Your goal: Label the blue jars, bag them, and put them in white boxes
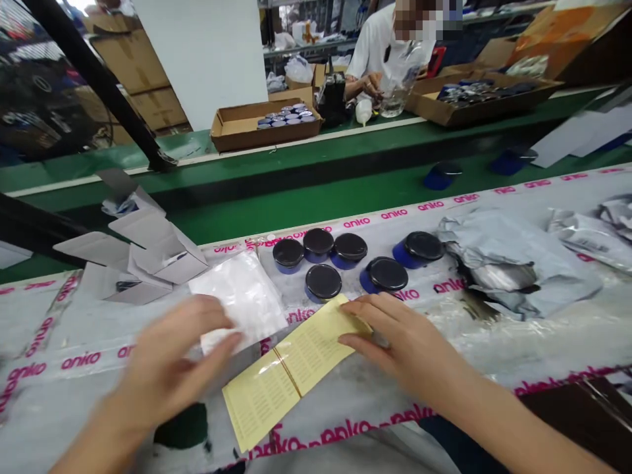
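A yellow folded sheet of printed labels point(286, 368) is pinched at its upper right end between the thumb and fingers of my right hand point(390, 332). The sheet slants down to the left, with a brown crease across its middle. My left hand point(172, 362), a little blurred, hovers at the lower left edge of a stack of thin white plastic bags point(244, 289). Its thumb and fingertips are apart, and nothing shows held between them. Several round blue containers with black tops, one of them the nearest container point(323, 283), stand just beyond the sheet.
Open white boxes point(148, 253) stand at left. A torn grey plastic bag point(533, 263) lies at right. Beyond runs a green conveyor belt point(237, 217) carrying blue containers point(442, 176). Across it, a person in white point(372, 49) works between cardboard trays point(266, 137).
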A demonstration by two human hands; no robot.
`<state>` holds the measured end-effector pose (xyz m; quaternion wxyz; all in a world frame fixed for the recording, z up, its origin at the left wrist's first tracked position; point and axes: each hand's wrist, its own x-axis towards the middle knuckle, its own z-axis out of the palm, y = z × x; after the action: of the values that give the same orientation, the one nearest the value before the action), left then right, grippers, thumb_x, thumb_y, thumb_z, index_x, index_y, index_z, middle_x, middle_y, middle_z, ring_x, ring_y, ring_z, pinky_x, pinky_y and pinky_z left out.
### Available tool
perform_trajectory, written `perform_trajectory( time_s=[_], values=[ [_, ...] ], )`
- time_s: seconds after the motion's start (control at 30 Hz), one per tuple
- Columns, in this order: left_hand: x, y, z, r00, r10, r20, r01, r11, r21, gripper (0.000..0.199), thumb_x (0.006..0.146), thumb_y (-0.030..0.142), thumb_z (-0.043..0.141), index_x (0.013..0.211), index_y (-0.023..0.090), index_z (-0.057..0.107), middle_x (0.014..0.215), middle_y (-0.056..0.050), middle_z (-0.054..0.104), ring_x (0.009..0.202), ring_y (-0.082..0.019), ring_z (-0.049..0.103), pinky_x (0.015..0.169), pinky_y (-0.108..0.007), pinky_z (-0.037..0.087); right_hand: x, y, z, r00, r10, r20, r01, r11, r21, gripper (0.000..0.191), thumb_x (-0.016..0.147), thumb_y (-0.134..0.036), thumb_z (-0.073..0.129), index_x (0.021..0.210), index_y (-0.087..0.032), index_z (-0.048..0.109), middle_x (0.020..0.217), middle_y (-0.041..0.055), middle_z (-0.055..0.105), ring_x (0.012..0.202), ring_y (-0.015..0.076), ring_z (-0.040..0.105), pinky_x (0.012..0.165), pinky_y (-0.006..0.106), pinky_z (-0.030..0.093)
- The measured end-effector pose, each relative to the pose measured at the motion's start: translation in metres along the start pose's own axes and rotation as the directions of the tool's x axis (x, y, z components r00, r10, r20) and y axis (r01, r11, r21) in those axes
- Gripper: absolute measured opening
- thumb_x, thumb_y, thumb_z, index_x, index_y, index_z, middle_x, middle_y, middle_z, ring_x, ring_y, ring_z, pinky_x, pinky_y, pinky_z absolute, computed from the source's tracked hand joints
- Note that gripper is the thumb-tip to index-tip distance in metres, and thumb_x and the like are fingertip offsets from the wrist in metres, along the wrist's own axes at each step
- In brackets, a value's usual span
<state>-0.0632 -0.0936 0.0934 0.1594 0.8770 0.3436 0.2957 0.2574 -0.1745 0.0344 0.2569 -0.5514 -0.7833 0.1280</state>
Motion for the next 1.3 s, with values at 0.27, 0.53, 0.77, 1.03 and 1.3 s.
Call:
perform_trajectory(
  time_s=[0.27, 0.53, 0.77, 1.03, 1.3],
  values=[
    [0.032, 0.024, 0.099, 0.872, -0.128, 0.472, 0.222, 0.964, -0.147, 0.019, 0.097, 0.039, 0.064, 0.109, 0.025, 0.068, 0.107, -0.006, 0.072, 0.101, -0.026, 0.068, 0.087, -0.039, 0.054, -0.025, 0.003, 0.032, 0.956, 0.053, -0.289, -0.009, 0.989, 0.151, 0.023, 0.096, -0.018, 0.066, 0.118, -0.024, 0.068, 0.106, 0.0085, 0.068, 0.100, 0.0252, 0.068, 0.084, 0.043, 0.062],
    [0.029, 0.029, 0.099, 0.817, -0.248, 0.520, 0.485, 0.783, -0.389, 0.015, 0.101, 0.033, 0.055, 0.091, 0.022, 0.057, 0.087, 0.000, 0.061, 0.079, -0.015, 0.058, 0.068, -0.028, 0.044, -0.027, -0.014, 0.037, 0.951, -0.007, -0.310, 0.013, 1.000, 0.018, 0.025, 0.094, -0.030, 0.072, 0.117, -0.022, 0.066, 0.111, 0.0126, 0.070, 0.103, 0.0297, 0.064, 0.090, 0.051, 0.054],
    [0.019, 0.037, 0.109, 0.799, -0.321, 0.509, 0.602, 0.400, -0.692, 0.020, 0.094, 0.029, 0.069, 0.103, 0.024, 0.053, 0.087, 0.000, 0.073, 0.082, -0.015, 0.067, 0.074, -0.027, 0.050, -0.022, -0.022, 0.031, 0.929, 0.109, -0.354, -0.013, 0.964, 0.265, 0.019, 0.096, -0.021, 0.067, 0.112, -0.027, 0.061, 0.106, 0.0066, 0.072, 0.102, 0.0252, 0.070, 0.088, 0.046, 0.058],
    [0.019, 0.047, 0.108, 0.799, -0.416, 0.434, 0.569, 0.290, -0.770, 0.035, 0.085, 0.029, 0.080, 0.107, 0.026, 0.053, 0.089, 0.002, 0.079, 0.081, -0.016, 0.074, 0.074, -0.028, 0.057, -0.004, -0.030, 0.021, 0.927, 0.230, -0.296, -0.112, 0.923, 0.367, 0.018, 0.096, -0.017, 0.064, 0.110, -0.028, 0.061, 0.105, 0.0042, 0.073, 0.101, 0.0221, 0.072, 0.083, 0.037, 0.061],
    [0.017, 0.054, 0.112, 0.789, -0.492, 0.369, 0.562, 0.333, -0.757, 0.036, 0.086, 0.029, 0.077, 0.111, 0.029, 0.051, 0.080, 0.005, 0.075, 0.072, -0.015, 0.072, 0.066, -0.027, 0.055, 0.004, -0.039, 0.014, 0.946, 0.146, -0.290, -0.087, 0.974, 0.209, 0.019, 0.095, -0.013, 0.062, 0.107, -0.027, 0.067, 0.101, 0.0066, 0.067, 0.096, 0.0232, 0.068, 0.078, 0.040, 0.060]
  ],
)
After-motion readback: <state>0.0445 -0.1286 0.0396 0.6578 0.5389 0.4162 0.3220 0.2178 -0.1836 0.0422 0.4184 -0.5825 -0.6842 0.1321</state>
